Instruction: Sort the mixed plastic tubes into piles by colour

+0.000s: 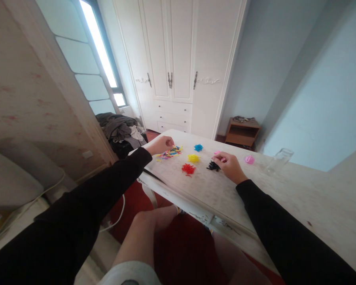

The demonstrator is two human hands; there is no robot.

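from the head camera i look down along both black sleeves to a pale, worn table point(213, 190). my left hand point(161, 145) is stretched out to the far left corner, fingers curled down and pinched into the mixed pile point(169, 152) of many-coloured little pieces; it is touching that heap, though i cannot tell whether a piece is actually caught between the fingertips. my right hand point(230, 165) rests on the tabletop nearer the middle, fingers bent and drawn together, with its fingertips right at the black pile point(213, 166), and a bit of pink shows at the fingers. between the two hands sit three small sorted heaps, well apart from one another: the blue pile point(198, 147) farthest back, the yellow pile point(193, 158) in the middle and the red pile point(188, 169) nearest me. a pink pile point(249, 159) lies just to the right of my right hand, and farther right a clear glass jar point(279, 160) lies tipped on the table. beyond the table stands a white wardrobe point(180, 59), with a small wooden nightstand point(242, 132) to its right.
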